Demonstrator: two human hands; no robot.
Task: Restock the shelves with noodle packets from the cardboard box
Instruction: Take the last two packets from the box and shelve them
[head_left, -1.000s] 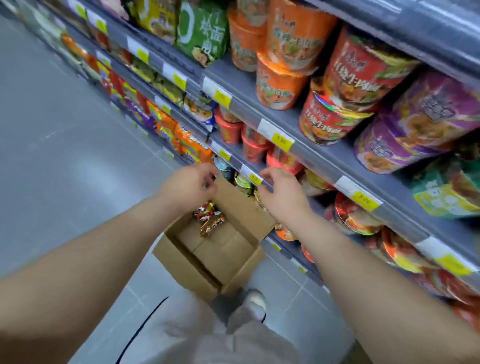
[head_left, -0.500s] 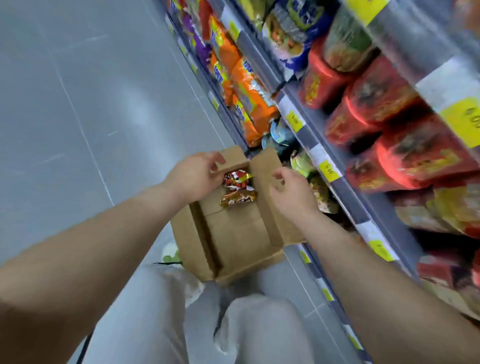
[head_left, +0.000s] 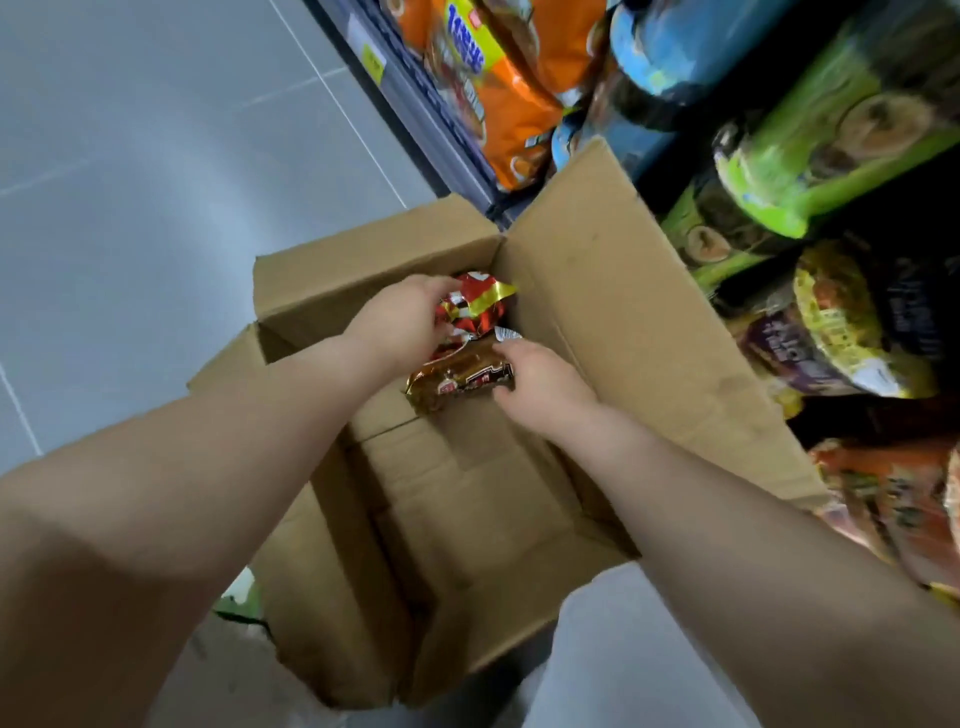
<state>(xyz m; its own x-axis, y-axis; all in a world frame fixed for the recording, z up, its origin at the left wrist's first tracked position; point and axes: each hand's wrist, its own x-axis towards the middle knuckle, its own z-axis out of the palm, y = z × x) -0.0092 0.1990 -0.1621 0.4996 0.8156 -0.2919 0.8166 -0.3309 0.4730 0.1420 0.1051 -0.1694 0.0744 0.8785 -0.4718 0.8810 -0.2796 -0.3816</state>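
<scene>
An open cardboard box (head_left: 613, 312) stands on the floor beside the shelves, its flaps spread outward. Two noodle packets lie at its far end. My left hand (head_left: 400, 322) grips the red and gold packet (head_left: 480, 306). My right hand (head_left: 540, 384) holds the edge of the brown and gold packet (head_left: 457, 382), which lies just nearer to me. The rest of the box's bottom is bare cardboard.
Shelves (head_left: 415, 98) run along the right, packed with orange noodle bags (head_left: 498, 88), blue tubs (head_left: 670, 57), green packs (head_left: 831, 140) and purple and yellow packs (head_left: 831, 332). Grey tiled floor (head_left: 156, 156) lies to the left. My pale trouser legs (head_left: 623, 660) are below the box.
My view dropped closer to the box. Both hands left the box flaps and went down inside, each taking hold of a noodle packet.
</scene>
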